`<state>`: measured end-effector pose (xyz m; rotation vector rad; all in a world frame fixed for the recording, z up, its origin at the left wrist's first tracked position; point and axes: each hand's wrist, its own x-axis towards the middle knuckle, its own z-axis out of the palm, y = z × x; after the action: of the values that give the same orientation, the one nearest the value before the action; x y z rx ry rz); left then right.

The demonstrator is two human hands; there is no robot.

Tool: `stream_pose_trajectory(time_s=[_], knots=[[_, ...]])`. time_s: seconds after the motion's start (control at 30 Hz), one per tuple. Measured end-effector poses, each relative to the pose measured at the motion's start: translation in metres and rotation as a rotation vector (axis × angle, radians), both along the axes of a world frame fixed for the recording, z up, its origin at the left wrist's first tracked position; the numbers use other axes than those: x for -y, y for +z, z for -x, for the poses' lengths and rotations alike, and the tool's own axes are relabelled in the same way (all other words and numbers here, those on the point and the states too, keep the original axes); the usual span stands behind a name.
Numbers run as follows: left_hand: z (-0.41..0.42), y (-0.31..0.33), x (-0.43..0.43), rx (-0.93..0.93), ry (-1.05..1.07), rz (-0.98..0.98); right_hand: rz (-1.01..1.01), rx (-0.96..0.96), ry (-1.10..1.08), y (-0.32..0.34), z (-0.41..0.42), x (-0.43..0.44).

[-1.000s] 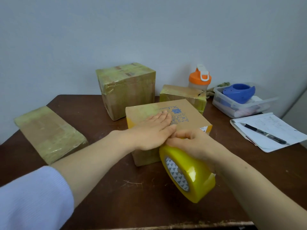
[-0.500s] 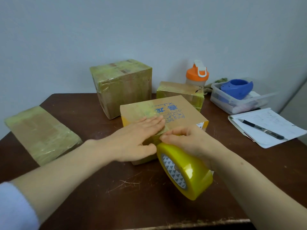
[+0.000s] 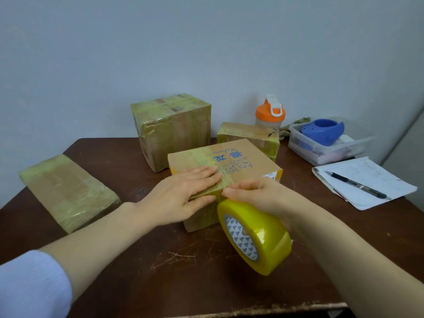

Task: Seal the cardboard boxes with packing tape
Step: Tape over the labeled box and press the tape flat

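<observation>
My left hand (image 3: pixel 183 196), flat, presses tape strip (image 3: pixel 195 158) onto box (image 3: pixel 252 167) top; my right hand (image 3: pixel 263 196) grips tape roll (image 3: pixel 263 242) at box's 5 o'clock; best pull taut, smooth toward near edge.

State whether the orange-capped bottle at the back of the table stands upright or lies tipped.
Upright. The bottle has its orange cap on top, white loop pointing up; its base is hidden behind a taped box.

Matt brown cardboard box (image 3: pixel 247 161) under glossy tape film; glossy yellow tape roll (image 3: pixel 263 235); scratched dark wood worktop (image 3: pixel 183 271); translucent plastic tub (image 3: pixel 321 152); white paper notepad (image 3: pixel 367 180).
</observation>
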<state>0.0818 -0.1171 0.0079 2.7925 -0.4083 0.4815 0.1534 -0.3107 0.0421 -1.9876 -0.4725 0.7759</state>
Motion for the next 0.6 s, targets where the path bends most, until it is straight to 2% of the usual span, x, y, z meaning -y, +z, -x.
stream_pose_trajectory(time_s=[0.07,0.13,0.27,0.4,0.6], knots=[[0.002,0.005,0.002,-0.011,0.020,0.050,-0.090,-0.101,0.048,0.010,0.002,0.007],[0.003,0.017,0.003,-0.034,0.046,0.180,-0.213,-0.179,0.109,0.027,0.005,0.014],[0.005,0.047,-0.001,-0.142,0.081,0.697,-0.523,-0.202,0.197,0.076,0.002,0.015],[0.001,0.048,-0.012,-0.202,0.189,1.075,-0.612,-0.127,0.178,0.104,-0.001,-0.014],[-0.006,0.028,-0.034,-0.192,0.449,1.219,-0.594,-0.033,0.069,0.093,0.003,-0.061]])
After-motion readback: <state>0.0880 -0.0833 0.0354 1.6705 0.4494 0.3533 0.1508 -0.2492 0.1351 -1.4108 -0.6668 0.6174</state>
